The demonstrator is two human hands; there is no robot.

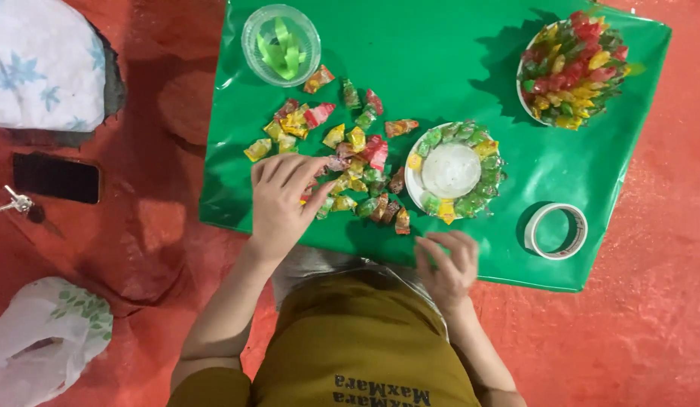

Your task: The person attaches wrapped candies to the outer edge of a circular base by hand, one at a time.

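1. Dozens of wrapped candies (357,162) lie loose on the green sheet (440,45), and I judge the step in hand to be picking one out.
2. My left hand (284,197) rests flat on the pile's near edge, fingers spread, clamped on nothing I can see.
3. My right hand (446,267) hovers at the sheet's near edge, fingers curled loosely; I cannot tell whether it holds a candy.
4. Just right of the pile sits a ring (452,172) of green and yellow candies around a white disc; the next move, I judge, calls for a clean pinch on one wrapper.
5. Farther out: a tape roll (555,230), a finished candy bowl (572,68), a cup (281,44) of green strips.
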